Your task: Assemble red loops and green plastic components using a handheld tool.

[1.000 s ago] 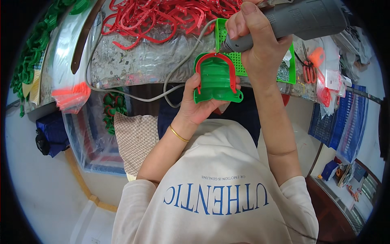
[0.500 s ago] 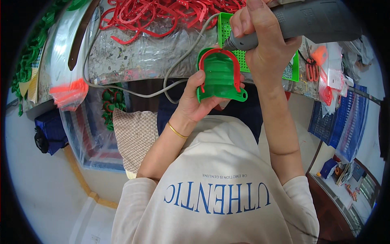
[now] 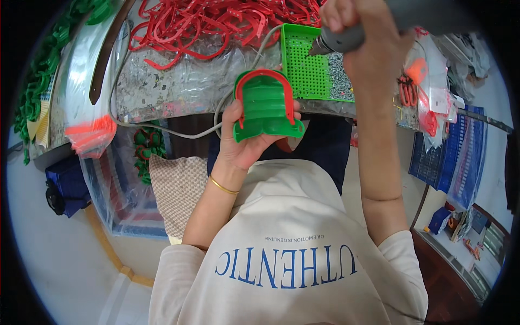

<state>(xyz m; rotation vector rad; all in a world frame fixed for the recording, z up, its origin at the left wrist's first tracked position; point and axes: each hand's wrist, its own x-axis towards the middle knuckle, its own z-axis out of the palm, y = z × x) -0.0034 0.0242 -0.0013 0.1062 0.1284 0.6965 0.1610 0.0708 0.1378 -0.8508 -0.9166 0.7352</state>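
My left hand is closed around a curved green plastic shell with a red U-shaped strip seated along its rim. The shell's hollow side is up, in front of the table edge. My right hand, blurred by motion, grips a dark grey electric screwdriver. The tool's tip is over a green tray, above a panel full of small holes. Beside that panel lie many small metal screws. Whether a screw is on the tip cannot be made out.
Red curved strips are heaped at the table's far side. A grey cable loops over the near edge. Orange-handled scissors lie right of the tray. Finished-looking green and red pieces sit in a plastic-lined bin below left.
The screwdriver has lifted off the red strip and now points over the tray. My left hand with the shell has moved left and slightly down.
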